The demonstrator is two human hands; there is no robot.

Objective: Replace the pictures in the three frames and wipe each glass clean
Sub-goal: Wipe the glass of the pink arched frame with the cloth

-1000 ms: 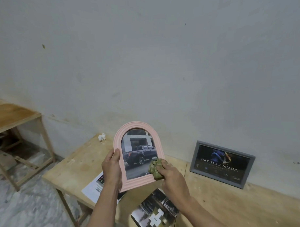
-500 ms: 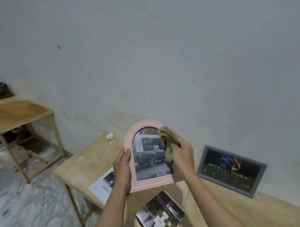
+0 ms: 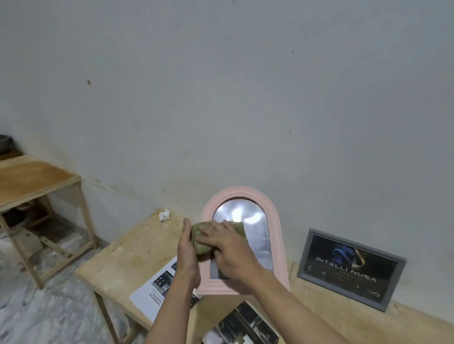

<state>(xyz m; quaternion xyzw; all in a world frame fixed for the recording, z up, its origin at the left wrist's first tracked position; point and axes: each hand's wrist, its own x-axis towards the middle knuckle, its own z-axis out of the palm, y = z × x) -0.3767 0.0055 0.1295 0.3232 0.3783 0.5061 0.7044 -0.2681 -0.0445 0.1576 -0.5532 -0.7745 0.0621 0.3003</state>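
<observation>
I hold a pink arched picture frame upright above the wooden table. My left hand grips its left edge. My right hand presses a crumpled green cloth against the left side of the glass, fingers spread over it. The glass shows glare, and the picture behind it is mostly hidden. A grey rectangular frame with a dark logo picture leans against the wall at the right.
A white printed sheet lies on the table under my left forearm. A dark photo print lies at the near edge. A small white object sits by the wall. A second wooden table stands at the left.
My right hand moved the cloth from the glass's lower right to its upper right, then across to the left side. The frame now tilts so the glass reflects light.
</observation>
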